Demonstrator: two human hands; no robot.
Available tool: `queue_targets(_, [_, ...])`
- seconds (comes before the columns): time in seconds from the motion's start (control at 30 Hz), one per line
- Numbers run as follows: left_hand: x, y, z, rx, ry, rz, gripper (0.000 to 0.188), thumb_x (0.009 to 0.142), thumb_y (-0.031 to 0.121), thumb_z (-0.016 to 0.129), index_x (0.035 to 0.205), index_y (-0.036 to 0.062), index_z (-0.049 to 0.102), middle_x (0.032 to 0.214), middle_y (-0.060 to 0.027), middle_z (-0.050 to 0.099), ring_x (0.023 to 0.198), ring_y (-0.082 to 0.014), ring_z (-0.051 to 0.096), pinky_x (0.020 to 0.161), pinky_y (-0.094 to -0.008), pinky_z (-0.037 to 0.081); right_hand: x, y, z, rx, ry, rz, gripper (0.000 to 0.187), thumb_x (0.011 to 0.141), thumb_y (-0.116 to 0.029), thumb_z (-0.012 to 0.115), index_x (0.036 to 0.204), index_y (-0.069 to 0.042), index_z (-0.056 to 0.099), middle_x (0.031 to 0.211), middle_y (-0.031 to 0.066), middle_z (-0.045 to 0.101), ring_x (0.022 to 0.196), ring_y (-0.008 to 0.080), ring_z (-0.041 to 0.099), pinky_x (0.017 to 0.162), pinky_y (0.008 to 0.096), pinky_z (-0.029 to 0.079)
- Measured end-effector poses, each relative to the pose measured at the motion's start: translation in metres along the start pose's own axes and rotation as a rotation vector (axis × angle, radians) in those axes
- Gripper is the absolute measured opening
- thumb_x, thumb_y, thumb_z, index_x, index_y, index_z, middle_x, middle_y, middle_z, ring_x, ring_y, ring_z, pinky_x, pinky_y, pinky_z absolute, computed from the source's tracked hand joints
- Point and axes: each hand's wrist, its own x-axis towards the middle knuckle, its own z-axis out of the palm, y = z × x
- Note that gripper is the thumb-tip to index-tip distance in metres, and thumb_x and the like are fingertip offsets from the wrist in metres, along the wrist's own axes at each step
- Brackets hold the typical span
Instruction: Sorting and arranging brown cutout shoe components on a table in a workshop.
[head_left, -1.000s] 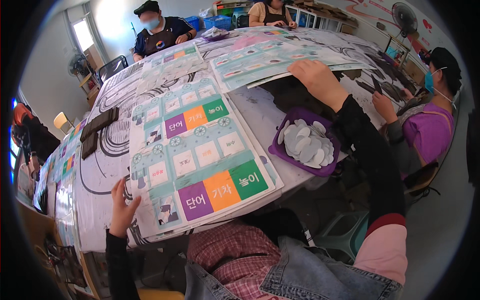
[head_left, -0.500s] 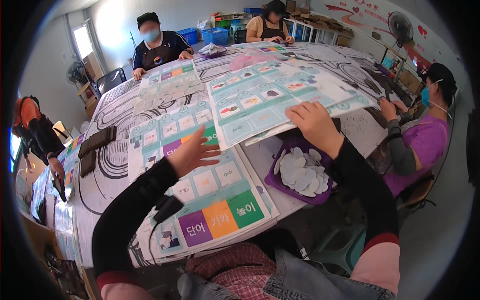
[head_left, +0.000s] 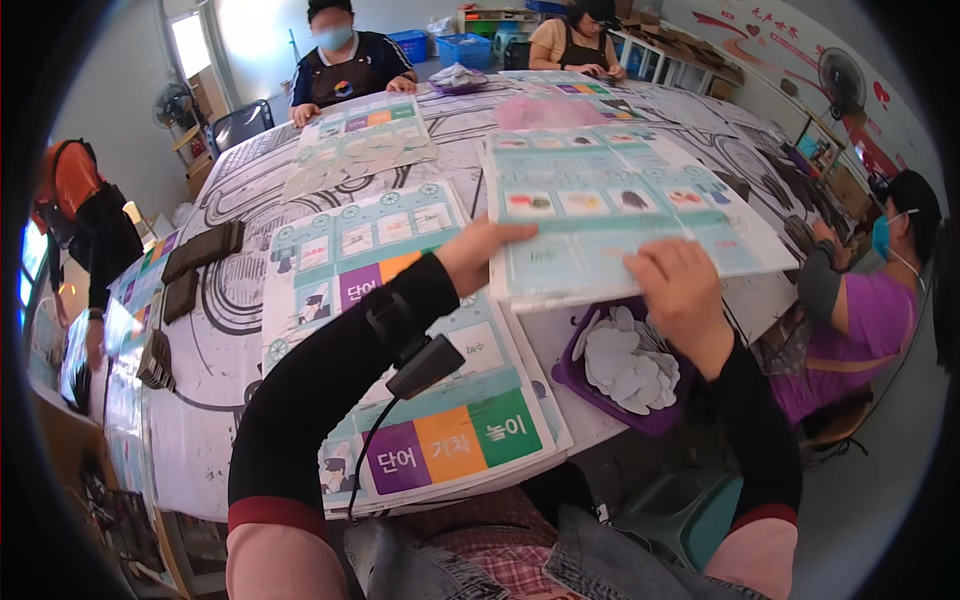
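Observation:
A printed picture sheet (head_left: 580, 262) with rows of small fruit pictures, seemingly one of several layers, lies ahead of me. My left hand (head_left: 487, 255) is closed on its left edge, a finger showing on top. The fingers of my right hand (head_left: 690, 300) are bent over its near edge, gripping it. Below my right hand stands a purple basket (head_left: 572, 378) full of white oval pieces (head_left: 625, 358). Under my left forearm lie more printed sheets (head_left: 480, 455) with purple, orange and green blocks, partly hidden by the sleeve.
Dark bundles (head_left: 200, 250) lie on the table's left side. A worker (head_left: 360, 75) sits at the far side behind a sheet (head_left: 365, 140) strewn with pale pieces. Pink plastic (head_left: 550, 112) lies beyond my sheet. Other people work at the far right, right and left.
My left hand has moved from open in the air to the sheet's left edge. The sheet has shifted and come down flatter. A dark bundle now stands on the table's left side.

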Motion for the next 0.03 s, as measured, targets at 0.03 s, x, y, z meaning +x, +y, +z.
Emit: queue_targets(0.03, [0.007,0.01,0.0031,-0.112,0.03,0.005,0.042,0.087,0.01,0.059,0.126,0.0008,0.045,0.118,-0.0136,0.057,0.102,-0.024,0.06,0.087,-0.0361,0.052,0.0047,0.0099,-0.0005,-0.053,0.038,-0.02,0.035,0.068,-0.01,0.058,0.102,-0.006,0.06,0.092,0.0075,0.056,0.084,0.0248,0.055,0.069,0.0359,0.042])
